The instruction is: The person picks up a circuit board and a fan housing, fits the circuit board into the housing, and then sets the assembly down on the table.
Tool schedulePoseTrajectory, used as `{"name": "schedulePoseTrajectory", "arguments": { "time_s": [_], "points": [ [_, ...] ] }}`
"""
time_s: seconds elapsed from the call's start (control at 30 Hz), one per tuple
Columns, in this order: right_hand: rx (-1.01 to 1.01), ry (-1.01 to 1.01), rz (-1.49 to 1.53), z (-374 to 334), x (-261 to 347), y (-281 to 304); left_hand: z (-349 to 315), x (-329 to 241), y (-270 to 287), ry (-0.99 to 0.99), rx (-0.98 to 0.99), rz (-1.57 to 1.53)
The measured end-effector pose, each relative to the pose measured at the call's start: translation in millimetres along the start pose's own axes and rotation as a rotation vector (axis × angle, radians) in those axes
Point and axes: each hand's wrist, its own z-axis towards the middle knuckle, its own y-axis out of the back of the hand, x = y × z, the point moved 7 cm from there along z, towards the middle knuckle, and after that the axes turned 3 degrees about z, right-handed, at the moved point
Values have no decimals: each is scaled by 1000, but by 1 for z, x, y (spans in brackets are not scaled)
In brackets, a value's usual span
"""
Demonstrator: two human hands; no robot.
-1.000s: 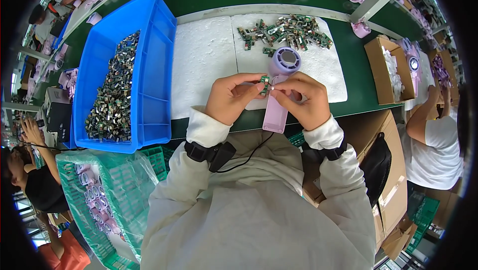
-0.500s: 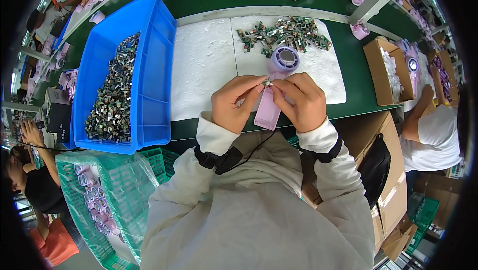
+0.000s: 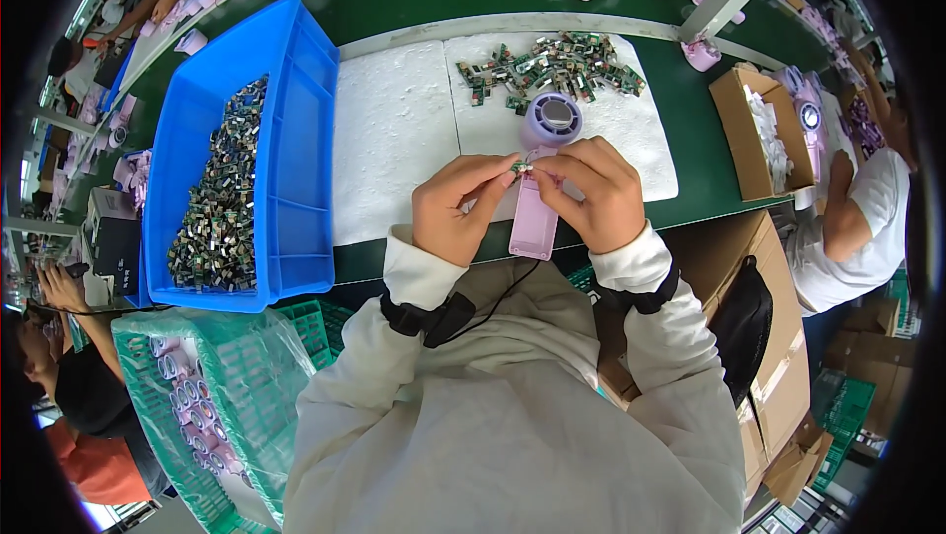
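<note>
My left hand (image 3: 458,204) pinches a small green circuit board (image 3: 520,167) between thumb and forefinger. Close against its right side, the thumb and forefinger of my right hand (image 3: 599,197) are pressed together; thin wires seem to run there, but what they grip is too small to make out. Right below my fingertips lies an opened handheld fan, its pink handle shell (image 3: 533,227) pointing toward me and its round lilac head (image 3: 553,118) away from me. My fingers partly cover the joint between handle and head.
Loose circuit boards (image 3: 562,66) lie heaped on a white foam sheet (image 3: 389,140). To the left stands a blue bin (image 3: 304,155) full of small boards, above a green crate (image 3: 148,386) of fan parts. At right are a cardboard box (image 3: 744,140) with white pieces and a co-worker (image 3: 867,219).
Both hands stay pinched together over the fan, with only slight finger movement at the circuit board. The whole view has shifted a little. At right, the co-worker's arm has moved.
</note>
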Motion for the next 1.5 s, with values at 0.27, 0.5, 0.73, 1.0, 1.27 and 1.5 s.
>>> {"name": "schedulePoseTrajectory", "arguments": {
  "time_s": [0.27,0.5,0.73,1.0,1.27,1.5],
  "points": [
    [57,116,-76,0,5,-1,-1,-7,0,-34,22,154],
    [48,61,21,-2,4,-2,-3,-13,-2,-95,27,224],
    [-125,-499,337,-22,-9,-12,-18,-29,-16,-189,-118,361],
    [-129,-482,335,-17,-8,-15,-21,-39,-16,-351,-175,511],
    [128,-744,562,2,-56,29,56,-23,17,-199,-47,457],
    [307,-888,859,96,-151,41,93,26,0,-147,-35,911]
  ]
}}
